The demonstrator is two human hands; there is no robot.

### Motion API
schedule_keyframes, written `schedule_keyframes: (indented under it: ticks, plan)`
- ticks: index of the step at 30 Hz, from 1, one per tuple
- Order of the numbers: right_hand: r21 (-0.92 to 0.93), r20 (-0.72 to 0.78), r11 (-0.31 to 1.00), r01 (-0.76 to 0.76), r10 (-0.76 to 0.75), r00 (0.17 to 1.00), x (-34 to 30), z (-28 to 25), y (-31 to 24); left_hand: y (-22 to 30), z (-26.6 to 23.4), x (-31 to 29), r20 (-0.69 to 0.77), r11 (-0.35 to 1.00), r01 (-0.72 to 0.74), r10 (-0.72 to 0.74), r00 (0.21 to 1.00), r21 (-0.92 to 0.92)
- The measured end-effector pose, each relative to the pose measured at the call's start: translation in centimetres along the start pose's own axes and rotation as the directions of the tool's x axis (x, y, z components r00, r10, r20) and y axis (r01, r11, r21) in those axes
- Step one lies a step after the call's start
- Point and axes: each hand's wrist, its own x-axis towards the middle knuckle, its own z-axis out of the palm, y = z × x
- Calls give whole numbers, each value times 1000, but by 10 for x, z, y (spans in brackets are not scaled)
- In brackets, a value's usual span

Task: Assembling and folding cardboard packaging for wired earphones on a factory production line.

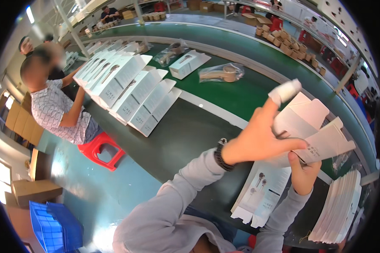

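A white carton (327, 141) with its end flaps standing open is held up at the right, over the table. My left hand (257, 137) grips it from the left, thumb across the printed side; the index finger, in a white wrap (285, 91), stretches past the flaps. From below, my right hand (305, 172) pinches the carton's lower edge, its fingers partly hidden behind the cardboard. Under both hands lies a pile of flattened printed cartons (257, 196), near the table's front edge.
Rows of formed white boxes (126, 95) stand on the dark table (185, 130) at left. A stack of flat cartons (337, 206) is at far right. Beyond, a green conveyor (257, 99) carries a bagged item (223, 74) and a box (189, 64). A co-worker (61, 103) sits left.
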Motion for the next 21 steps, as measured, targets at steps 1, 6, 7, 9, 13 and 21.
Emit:
schedule_keyframes:
  ticks: [1, 6, 7, 9, 13, 21]
  plan:
    - [65, 70, 996, 54, -58, 996, 0, -6, 1, 6, -5, 2, 137, 939, 224, -194, 971, -259]
    - [409, 205, 897, 167, -269, 941, 8, 3, -8, -24, -21, 1, 733, 740, 431, 123, 669, -517]
    - [392, 191, 903, 175, -266, 945, 11, 4, -3, -29, -17, -1, 796, 773, 461, 93, 598, -437]
    - [217, -106, 933, 287, -270, 957, 16, 2, -1, -29, -5, -4, 688, 704, 534, -88, 720, -469]
    - [414, -346, 833, 368, -229, 910, 18, -8, -17, -34, 13, -1, 153, 984, 131, -112, 982, -122]
    - [299, 309, 953, -39, -58, 949, 16, -9, -6, -14, 26, -5, 478, 863, -384, 199, 855, 328]
